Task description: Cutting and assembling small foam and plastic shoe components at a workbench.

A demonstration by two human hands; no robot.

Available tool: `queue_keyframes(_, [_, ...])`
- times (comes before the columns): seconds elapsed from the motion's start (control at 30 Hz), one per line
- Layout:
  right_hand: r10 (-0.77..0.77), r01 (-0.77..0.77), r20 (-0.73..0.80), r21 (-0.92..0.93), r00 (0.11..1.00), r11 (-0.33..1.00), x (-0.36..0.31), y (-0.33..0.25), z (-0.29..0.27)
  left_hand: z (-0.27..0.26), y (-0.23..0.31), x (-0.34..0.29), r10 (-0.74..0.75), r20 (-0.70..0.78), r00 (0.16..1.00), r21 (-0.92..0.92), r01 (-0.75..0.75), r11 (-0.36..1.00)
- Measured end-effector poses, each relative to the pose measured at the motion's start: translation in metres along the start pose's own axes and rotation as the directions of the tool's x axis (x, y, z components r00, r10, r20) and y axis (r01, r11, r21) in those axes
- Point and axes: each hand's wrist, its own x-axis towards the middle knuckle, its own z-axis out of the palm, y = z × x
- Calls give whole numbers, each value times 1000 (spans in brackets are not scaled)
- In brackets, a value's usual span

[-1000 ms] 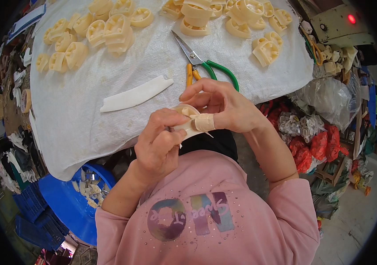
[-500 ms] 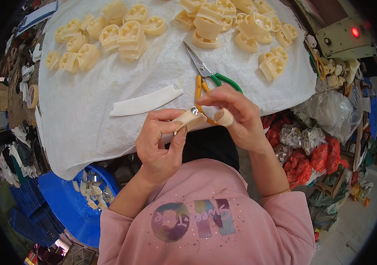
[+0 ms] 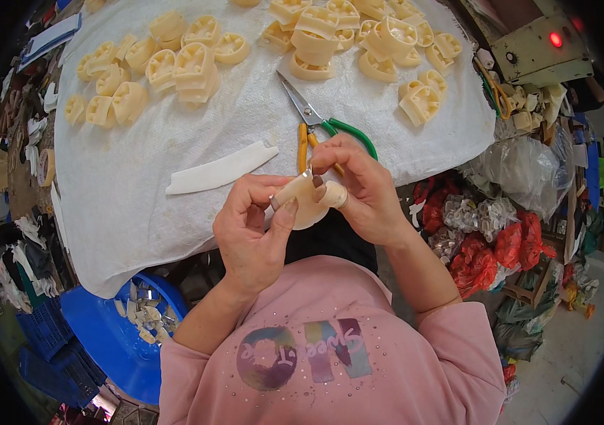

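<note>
My left hand (image 3: 245, 230) grips a cream, curved piece (image 3: 307, 210) between thumb and fingers, just off the table's near edge. A shiny silvery bit shows at the piece's upper end. My right hand (image 3: 364, 183) pinches at that end, its thumb covered by a beige wrap (image 3: 335, 194); the exact contact is partly hidden by the fingers. Beyond my hands lie scissors (image 3: 309, 113) with green handles and, against them, a tool with orange handles (image 3: 302, 145). A white curved strip (image 3: 220, 168) rests on the cloth to the left.
Several cream moulded pieces (image 3: 199, 74) stand in groups along the far side of the white cloth (image 3: 132, 184). A blue basin (image 3: 96, 312) with scraps is at lower left. Red plastic bags (image 3: 472, 262) lie at right, below a metal box with a red light (image 3: 555, 40).
The cream piece has turned in my left hand and shows more of its broad side. My right fingers have closed in on its upper end. The whole view has shifted slightly.
</note>
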Motion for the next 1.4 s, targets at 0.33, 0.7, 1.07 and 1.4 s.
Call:
queue_keyframes(0.33, [-154, 136, -2, -448, 988, 884, 3, -14, 1, 2, 9, 0, -143, 85, 986, 2, 143, 990])
queue_keyframes(0.7, [240, -183, -156, 311, 958, 933, 2, -3, -2, -5, 11, 8, -306, 79, 949, -153, 315, 937])
queue_keyframes(1.07, [450, -486, 184, 348, 874, 802, 3, -16, -19, -15, 7, 17, 346, 261, 901, 450, -431, 783])
queue_keyframes(1.4, [-73, 72, -3, -120, 997, 990, -1, -11, -20, -20, -14, 16, 55, 275, 960, 16, -62, 998])
